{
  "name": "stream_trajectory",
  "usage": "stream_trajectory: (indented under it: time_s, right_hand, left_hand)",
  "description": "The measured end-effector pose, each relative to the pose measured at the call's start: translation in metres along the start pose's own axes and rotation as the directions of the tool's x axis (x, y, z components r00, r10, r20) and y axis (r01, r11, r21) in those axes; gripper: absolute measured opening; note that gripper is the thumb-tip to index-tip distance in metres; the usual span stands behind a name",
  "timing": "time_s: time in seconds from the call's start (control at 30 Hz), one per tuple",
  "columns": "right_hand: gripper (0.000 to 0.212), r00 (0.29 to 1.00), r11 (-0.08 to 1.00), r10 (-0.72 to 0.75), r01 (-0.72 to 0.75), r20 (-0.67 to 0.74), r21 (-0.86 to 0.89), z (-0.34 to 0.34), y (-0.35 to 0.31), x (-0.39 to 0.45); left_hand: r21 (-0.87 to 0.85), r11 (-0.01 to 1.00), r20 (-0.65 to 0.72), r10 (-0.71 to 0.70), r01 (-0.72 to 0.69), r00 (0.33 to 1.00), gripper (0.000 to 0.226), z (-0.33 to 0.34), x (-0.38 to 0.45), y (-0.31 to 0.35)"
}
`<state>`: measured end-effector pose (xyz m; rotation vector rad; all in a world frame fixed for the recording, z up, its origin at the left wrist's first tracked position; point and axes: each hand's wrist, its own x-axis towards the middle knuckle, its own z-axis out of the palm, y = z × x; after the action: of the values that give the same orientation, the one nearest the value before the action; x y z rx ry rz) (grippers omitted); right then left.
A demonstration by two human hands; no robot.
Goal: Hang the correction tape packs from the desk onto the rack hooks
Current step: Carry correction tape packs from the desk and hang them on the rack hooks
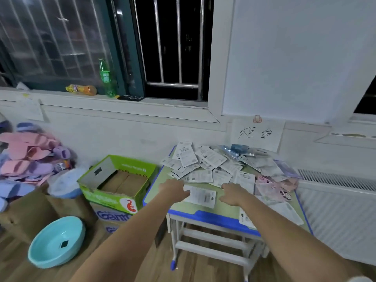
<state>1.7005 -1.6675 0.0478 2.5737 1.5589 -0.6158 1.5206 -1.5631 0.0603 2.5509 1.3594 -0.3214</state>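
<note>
Pick up one pack at a time, lifting by an edge so the hang hole stays free; no rack is in view, so locate it before carrying. The counter (pixel 215 217), green-topped with a blue rim, stands against a white wall below a barred window (pixel 175 43). A heap of correction tape packs (pixel 215 165) covers its far half. The left hand (pixel 174 190) rests on the nearest single pack (pixel 202 196), apparently pinching its edge. The right hand (pixel 232 193) hovers beside it, fingers loosely curled, holding nothing.
</note>
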Motion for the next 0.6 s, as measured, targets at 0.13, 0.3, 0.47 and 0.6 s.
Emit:
stream_trajectory:
  time_s: [0.13, 0.3, 0.47, 0.6]
  right_hand:
    - [0.053, 0.999, 0.999, 0.044, -0.043, -0.017, 0.023, -0.019, -0.009, 0.097]
    - [0.055, 0.994, 0.993, 0.097, -0.093, -0.054, 0.072, -0.04, -0.015, 0.2]
    - [0.075, 0.981, 0.986, 0.151, -0.14, -0.121, 0.092, -0.041, -0.013, 0.264]
    - [0.085, 0.978, 0.984, 0.15, -0.133, -0.147, 0.121, -0.03, -0.007, 0.3]
  left_hand:
    - [-0.072, 0.997, -0.042, -0.003, 0.0, 0.999, 0.05, -0.019, 0.105, -0.02]
    - [-0.192, 0.98, 0.015, -0.05, 0.052, 0.999, 0.054, -0.039, 0.221, -0.028]
    - [-0.358, 0.904, 0.053, -0.23, 0.234, 0.972, 0.065, -0.024, 0.298, -0.012]
    - [-0.442, 0.83, 0.106, -0.327, 0.339, 0.939, 0.084, -0.01, 0.338, 0.011]
